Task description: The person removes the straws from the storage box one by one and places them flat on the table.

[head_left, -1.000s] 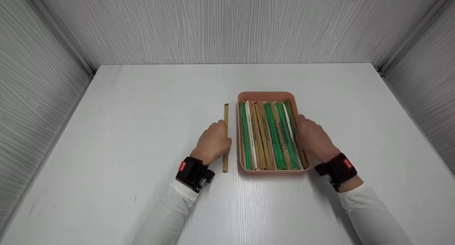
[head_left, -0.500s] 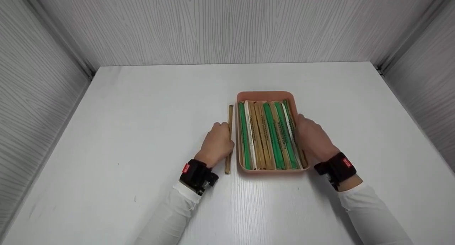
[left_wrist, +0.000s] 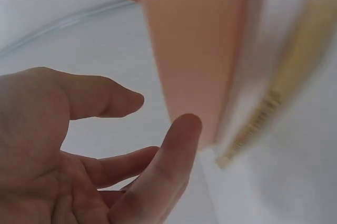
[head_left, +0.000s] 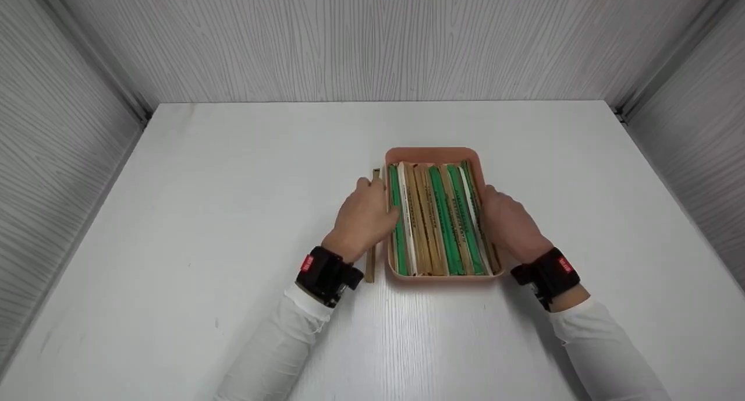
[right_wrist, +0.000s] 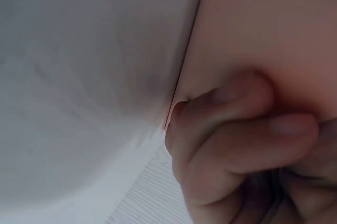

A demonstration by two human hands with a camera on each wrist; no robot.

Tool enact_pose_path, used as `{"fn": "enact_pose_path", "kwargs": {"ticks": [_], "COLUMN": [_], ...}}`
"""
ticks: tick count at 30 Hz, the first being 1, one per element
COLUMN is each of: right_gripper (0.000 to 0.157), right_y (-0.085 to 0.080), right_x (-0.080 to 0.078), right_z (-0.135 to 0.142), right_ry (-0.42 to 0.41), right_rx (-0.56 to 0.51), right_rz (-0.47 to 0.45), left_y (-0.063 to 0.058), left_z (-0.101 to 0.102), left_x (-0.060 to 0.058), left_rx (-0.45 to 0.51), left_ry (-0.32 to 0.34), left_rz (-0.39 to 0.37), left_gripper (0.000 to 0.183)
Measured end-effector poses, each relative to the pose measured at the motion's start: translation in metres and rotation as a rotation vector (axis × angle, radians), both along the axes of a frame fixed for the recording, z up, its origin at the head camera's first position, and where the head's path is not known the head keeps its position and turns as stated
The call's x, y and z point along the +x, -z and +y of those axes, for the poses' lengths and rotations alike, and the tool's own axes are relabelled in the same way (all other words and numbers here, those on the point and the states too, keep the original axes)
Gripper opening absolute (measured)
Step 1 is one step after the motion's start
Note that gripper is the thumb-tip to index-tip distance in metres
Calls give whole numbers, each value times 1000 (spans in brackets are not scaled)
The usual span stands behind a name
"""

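A salmon-pink plastic box (head_left: 432, 154) sits right of the table's middle, filled with a row of long slim printed stick packets (head_left: 437, 226) in green, white and brown. Just outside its left wall lies one brown stick packet (head_left: 371, 267), partly covered by the left hand in the head view. The left hand (head_left: 364, 217) hovers over that packet and the box's left rim; its thumb and fingers are apart with nothing between them in the left wrist view. On the other side, the right hand (head_left: 515, 223) holds the box's right wall, curled fingers (right_wrist: 237, 142) pressing its outer face.
The white table (head_left: 244, 185) extends around the box on all sides. Pale wood-grain panels (head_left: 372, 40) enclose it at the back and at both sides. Each wrist carries a black strapped camera (head_left: 329, 276).
The left hand held the brown stick packet and shifted it right toward the box. Now it has let go and moved up and right over the box's left rim. The right hand stays in place.
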State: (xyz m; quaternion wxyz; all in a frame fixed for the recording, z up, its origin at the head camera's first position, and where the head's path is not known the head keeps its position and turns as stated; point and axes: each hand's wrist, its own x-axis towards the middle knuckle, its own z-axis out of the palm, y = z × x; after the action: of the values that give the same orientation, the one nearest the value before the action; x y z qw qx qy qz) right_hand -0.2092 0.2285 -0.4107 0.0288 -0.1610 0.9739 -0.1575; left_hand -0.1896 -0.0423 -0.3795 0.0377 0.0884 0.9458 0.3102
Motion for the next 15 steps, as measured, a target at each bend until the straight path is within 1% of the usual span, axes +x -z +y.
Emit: {"fn": "enact_pose_path", "kwargs": {"ticks": [1, 2, 4, 5, 6, 8, 11, 13, 15], "right_gripper": [17, 17, 17, 18, 19, 23, 33, 40, 45], "right_y": [0, 0, -1, -1, -2, -3, -7, -10, -11], "right_x": [0, 0, -1, -2, -3, -6, -10, -12, -13], "right_z": [0, 0, 0, 0, 1, 4, 10, 15, 19], "right_ry": [3, 9, 18, 15, 17, 25, 38, 49, 52], "right_rx": [4, 1, -8, -13, -32, -79, -164, -209, -234], "right_rz": [-1, -8, -32, -46, -75, -148, -261, -319, -350], "left_y": [-5, -9, -18, -22, -25, -28, -29, -26, -22], "left_z": [6, 13, 27, 34, 41, 54, 72, 83, 92], "left_x": [-3, -6, -14, -18, -22, -30, -39, -42, -45], "left_rx": [-12, -27, -55, -69, -78, -107, -191, -244, -291], "left_ry": [24, 52, 109, 139, 171, 229, 290, 302, 300], "left_rz": [6, 16, 21, 13, 2, -22, -46, -64, -80], "left_gripper": [41, 35, 18, 7, 9, 30, 45, 44, 38]}}
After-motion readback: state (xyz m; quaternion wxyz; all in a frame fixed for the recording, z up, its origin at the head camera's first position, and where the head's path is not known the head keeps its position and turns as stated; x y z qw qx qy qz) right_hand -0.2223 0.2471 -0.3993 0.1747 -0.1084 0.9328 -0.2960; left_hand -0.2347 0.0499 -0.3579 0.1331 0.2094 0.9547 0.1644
